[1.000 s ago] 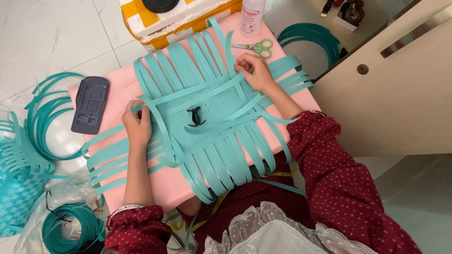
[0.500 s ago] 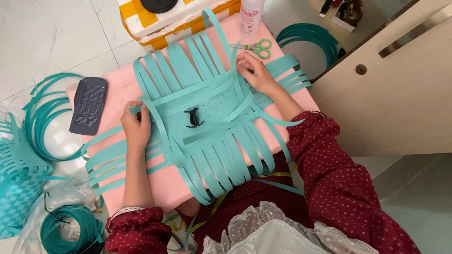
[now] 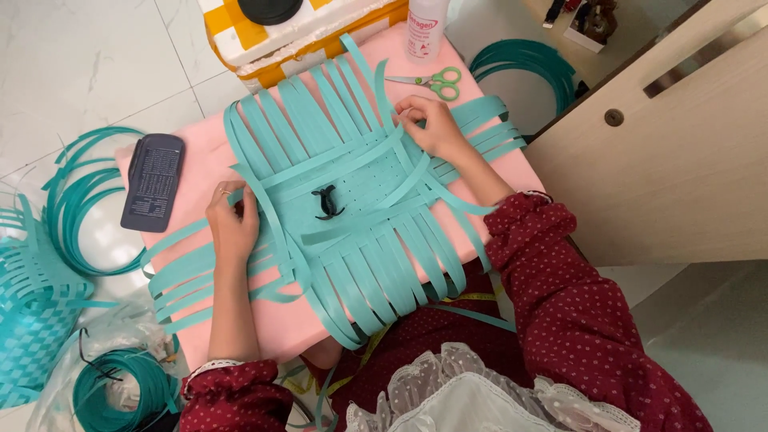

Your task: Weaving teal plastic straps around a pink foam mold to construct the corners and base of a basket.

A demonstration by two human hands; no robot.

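The flat mat of woven teal plastic strips (image 3: 352, 208) is lying across the middle of the pink foam worktop (image 3: 264, 320); the left hand (image 3: 232, 224) is pressing flat on its left-edge strips, fingers together; a small black clip (image 3: 326, 202) is sitting at the mat's centre; the right hand (image 3: 428, 124) is pinching a strip near the far edge, fingers clamped; green-handled scissors (image 3: 432, 80) are lying just beyond.

White bottle (image 3: 426, 28) cut off at top edge, woven teal basket (image 3: 28, 320) cropped at left, right fingers' (image 3: 412, 120) tips hidden under strips (image 3: 352, 184)
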